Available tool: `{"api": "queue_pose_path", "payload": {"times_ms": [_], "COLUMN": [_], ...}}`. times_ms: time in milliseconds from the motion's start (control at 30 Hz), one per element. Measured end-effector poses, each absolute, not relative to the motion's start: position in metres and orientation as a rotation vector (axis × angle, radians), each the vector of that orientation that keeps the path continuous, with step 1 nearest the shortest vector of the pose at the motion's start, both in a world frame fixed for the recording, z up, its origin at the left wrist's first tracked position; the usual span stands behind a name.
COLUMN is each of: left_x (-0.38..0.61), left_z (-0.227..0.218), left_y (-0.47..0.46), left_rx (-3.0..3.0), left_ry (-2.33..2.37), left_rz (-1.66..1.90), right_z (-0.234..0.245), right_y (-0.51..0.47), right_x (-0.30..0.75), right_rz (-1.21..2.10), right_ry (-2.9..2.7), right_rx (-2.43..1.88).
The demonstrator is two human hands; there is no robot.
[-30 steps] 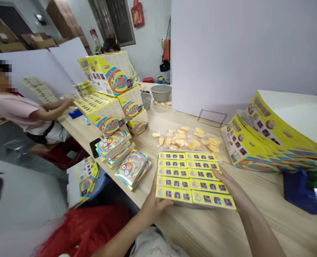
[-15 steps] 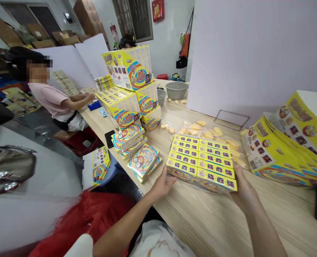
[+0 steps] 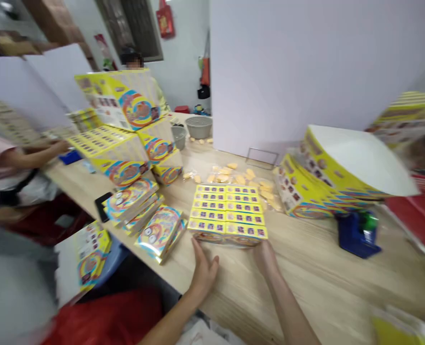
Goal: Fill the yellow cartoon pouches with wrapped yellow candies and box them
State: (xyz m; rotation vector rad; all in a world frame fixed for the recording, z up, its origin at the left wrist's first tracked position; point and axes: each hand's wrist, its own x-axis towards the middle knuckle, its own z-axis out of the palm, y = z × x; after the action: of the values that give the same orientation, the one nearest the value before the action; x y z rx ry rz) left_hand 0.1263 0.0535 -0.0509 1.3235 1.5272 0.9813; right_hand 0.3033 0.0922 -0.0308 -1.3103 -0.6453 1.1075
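Note:
A block of small yellow boxes [image 3: 227,215], packed in two columns, lies on the table before me. My left hand [image 3: 203,268] is at its front left corner, fingertips by the lower edge and thumb spread away. At the front right corner is my right hand [image 3: 265,258]; its fingers are blurred and partly hidden by the block. Left of the block lie stacked flat cartoon-printed boxes [image 3: 160,232], with another such stack [image 3: 131,199] behind. Wrapped yellow pieces [image 3: 230,175] lie just beyond the block.
Large yellow display cartons [image 3: 136,108] are piled at the back left. Nested open cartons [image 3: 313,182] stand to the right, near a blue tape dispenser [image 3: 358,235]. Grey baskets [image 3: 199,127], a wire stand [image 3: 261,157] and a white partition [image 3: 287,72] are behind. A co-worker's arm [image 3: 36,155] shows at left.
My view has swung right, bringing the tape dispenser and a red tray into sight. My left thumb now stands apart from the block; both hands remain at its front corners.

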Motion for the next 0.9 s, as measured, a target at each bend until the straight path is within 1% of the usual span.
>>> {"api": "queue_pose_path", "payload": {"times_ms": [133,267,433,633,767,900], "left_x": [0.131,0.112,0.089,0.094,0.087,0.067], "left_z": [-0.055,-0.039,-0.013,0.003,0.022,0.038], "left_y": [0.078,0.101,0.105,0.083,0.061,0.043], "left_rx": [1.293,1.261,1.239,1.219,1.259,1.239], "left_ry": [1.601,1.567,1.498,1.409,1.388,1.472], "left_rz": [1.054,1.153,1.083,1.146,1.228,1.395], "right_z": [-0.013,0.000,-0.005,-0.009,0.017,0.052], "right_y": [0.106,0.104,0.100,0.091,0.083,0.094], "right_x": [0.303,0.303,0.306,0.318,0.314,0.289], "right_rz": [1.185,1.230,1.282,1.410,1.434,1.399], "right_ry": [-0.652,-0.664,-0.595,-0.533,-0.446,-0.564], "right_rx": [-1.193,-1.103,-1.087,-1.100,-1.168,-1.112]}}
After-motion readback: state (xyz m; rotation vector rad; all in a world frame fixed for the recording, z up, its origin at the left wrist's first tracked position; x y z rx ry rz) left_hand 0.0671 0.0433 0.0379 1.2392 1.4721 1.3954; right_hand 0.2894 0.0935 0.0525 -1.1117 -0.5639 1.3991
